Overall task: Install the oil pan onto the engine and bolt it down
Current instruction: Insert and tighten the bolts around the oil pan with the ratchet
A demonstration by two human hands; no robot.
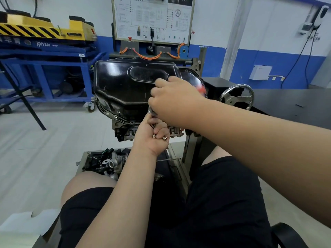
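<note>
The pan sits on the engine, centre. Just below its near rim the left hand clutches spare bolts. At the rim, the right hand grips a red-handled tool. The flange holes at left look empty, so most of the bolting seems left to do.

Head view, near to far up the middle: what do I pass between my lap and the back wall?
Tray of engine parts → left hand holding bolts → right hand gripping a red-handled tool → black oil pan → wiring-diagram board.

Glossy black oil pan; shiny metal handwheel.
</note>
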